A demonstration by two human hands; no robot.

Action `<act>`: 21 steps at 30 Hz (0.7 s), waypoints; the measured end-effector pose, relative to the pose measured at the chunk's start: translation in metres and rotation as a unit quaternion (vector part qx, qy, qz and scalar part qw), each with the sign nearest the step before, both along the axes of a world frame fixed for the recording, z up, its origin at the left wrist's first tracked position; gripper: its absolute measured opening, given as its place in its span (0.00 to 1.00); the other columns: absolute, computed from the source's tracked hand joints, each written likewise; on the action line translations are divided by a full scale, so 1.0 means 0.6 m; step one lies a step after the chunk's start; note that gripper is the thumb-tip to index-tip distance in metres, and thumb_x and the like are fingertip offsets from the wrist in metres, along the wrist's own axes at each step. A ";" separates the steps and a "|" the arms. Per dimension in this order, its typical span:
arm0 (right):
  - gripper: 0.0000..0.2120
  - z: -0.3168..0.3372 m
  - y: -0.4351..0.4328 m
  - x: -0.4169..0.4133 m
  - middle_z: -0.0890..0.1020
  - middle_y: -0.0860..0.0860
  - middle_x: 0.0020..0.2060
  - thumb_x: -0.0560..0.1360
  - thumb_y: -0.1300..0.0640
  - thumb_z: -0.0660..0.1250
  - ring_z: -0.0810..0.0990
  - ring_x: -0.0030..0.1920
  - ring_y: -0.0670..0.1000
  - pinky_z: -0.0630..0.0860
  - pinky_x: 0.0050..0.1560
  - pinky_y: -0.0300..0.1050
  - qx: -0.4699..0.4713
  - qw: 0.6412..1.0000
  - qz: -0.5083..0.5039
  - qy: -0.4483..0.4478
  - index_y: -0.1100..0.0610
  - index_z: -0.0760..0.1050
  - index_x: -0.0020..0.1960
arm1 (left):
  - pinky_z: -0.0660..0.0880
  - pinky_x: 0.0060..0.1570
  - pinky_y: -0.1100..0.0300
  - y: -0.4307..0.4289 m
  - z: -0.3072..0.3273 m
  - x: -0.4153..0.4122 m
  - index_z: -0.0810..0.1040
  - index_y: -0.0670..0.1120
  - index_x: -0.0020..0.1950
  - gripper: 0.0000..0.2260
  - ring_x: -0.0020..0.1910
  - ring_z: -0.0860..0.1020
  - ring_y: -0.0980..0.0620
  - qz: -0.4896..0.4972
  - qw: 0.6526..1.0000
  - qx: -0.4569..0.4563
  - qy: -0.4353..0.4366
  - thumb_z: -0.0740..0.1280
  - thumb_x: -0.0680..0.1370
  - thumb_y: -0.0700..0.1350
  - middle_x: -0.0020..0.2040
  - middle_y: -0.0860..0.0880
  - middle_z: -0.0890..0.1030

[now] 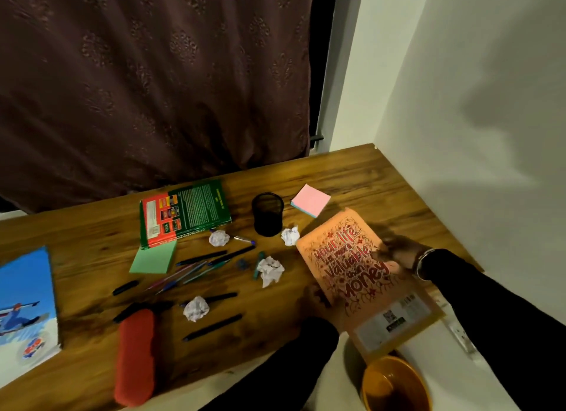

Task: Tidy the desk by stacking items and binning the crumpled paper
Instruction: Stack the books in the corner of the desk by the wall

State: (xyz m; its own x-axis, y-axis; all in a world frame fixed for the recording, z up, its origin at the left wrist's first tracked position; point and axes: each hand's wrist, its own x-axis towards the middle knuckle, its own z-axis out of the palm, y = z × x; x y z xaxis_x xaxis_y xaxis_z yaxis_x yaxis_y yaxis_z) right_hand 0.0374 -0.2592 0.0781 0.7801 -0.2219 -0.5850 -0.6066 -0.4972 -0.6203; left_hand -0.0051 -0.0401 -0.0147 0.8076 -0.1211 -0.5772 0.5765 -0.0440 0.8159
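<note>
An orange notebook (346, 257) with red lettering lies tilted at the desk's right front, over a yellow-edged book (398, 322). My right hand (395, 254) grips its right edge. My left hand (318, 297) holds its left lower edge. Several crumpled paper balls lie on the desk: one (219, 237) by the green book, one (290, 235) beside the pen cup, one (270, 269) in the middle, one (196, 308) nearer me. An orange bin (395, 383) stands on the floor below the desk's front edge.
A green and red book (186, 211), green sticky notes (153, 259), pink sticky notes (311, 200) and a black mesh pen cup (267, 213) lie further back. Loose pens (202, 266) are scattered mid-desk. A red pencil case (134, 355) and a blue book (26, 303) are at left.
</note>
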 end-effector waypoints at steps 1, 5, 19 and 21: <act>0.07 0.015 -0.017 0.003 0.85 0.49 0.48 0.73 0.54 0.73 0.84 0.48 0.54 0.77 0.57 0.54 0.032 0.999 -0.013 -0.016 0.47 0.81 0.50 | 0.78 0.50 0.51 -0.018 0.005 0.001 0.69 0.53 0.58 0.21 0.56 0.79 0.46 0.016 1.000 -0.024 0.009 0.75 0.72 0.53 0.55 0.53 0.78; 0.12 0.052 -0.092 0.054 0.86 0.50 0.47 0.74 0.53 0.72 0.85 0.48 0.55 0.78 0.59 0.58 0.018 0.996 -0.069 -0.059 0.50 0.80 0.57 | 0.79 0.50 0.54 -0.088 0.033 0.030 0.75 0.50 0.57 0.10 0.52 0.80 0.49 -0.039 0.998 0.028 -0.034 0.68 0.77 0.50 0.54 0.51 0.82; 0.14 -0.042 -0.252 0.328 0.82 0.54 0.54 0.74 0.51 0.69 0.80 0.51 0.55 0.76 0.52 0.42 -0.276 0.959 0.044 -0.040 0.57 0.79 0.56 | 0.80 0.55 0.52 -0.333 0.028 0.383 0.82 0.46 0.59 0.11 0.53 0.81 0.44 -0.103 0.973 0.186 -0.090 0.68 0.77 0.44 0.58 0.47 0.83; 0.19 -0.087 -0.264 0.334 0.81 0.52 0.56 0.70 0.46 0.72 0.80 0.53 0.54 0.79 0.57 0.47 -0.293 0.950 0.108 -0.023 0.53 0.77 0.57 | 0.80 0.53 0.55 -0.355 0.011 0.400 0.81 0.45 0.60 0.11 0.54 0.80 0.43 -0.104 0.967 0.203 -0.110 0.67 0.78 0.44 0.59 0.45 0.82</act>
State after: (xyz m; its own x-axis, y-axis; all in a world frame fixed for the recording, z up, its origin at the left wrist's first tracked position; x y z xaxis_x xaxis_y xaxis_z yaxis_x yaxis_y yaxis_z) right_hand 0.2377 -0.4176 0.0256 0.8661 -0.3309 -0.3746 -0.4304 -0.8748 -0.2223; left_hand 0.2347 -0.2533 -0.0084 0.8986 -0.0943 -0.4285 0.3353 -0.4825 0.8092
